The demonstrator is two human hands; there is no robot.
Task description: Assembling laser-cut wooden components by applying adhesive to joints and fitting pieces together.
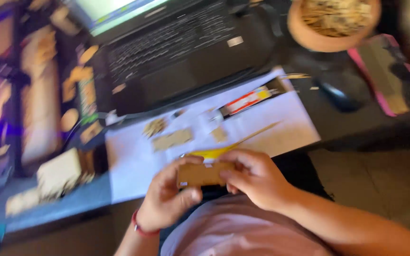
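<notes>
Both my hands hold a small flat brown wooden piece point(204, 173) close to my body, below the desk edge. My left hand point(167, 199), with a red band at the wrist, grips its left end. My right hand point(255, 178) pinches its right end. Just beyond them a yellow tool or strip point(214, 152) lies on the white paper sheet point(281, 118), with a thin wooden stick point(257, 133) beside it. Several small wooden cut-outs point(172, 139) rest on the paper farther away. The picture is blurred by motion.
An open black laptop point(181, 52) stands behind the paper. A round bowl of wooden pieces point(333, 21) is at top right, with a pink-edged case point(390, 76) and a dark mouse point(335, 95) nearby. Wooden sheets and parts point(58, 175) crowd the left side.
</notes>
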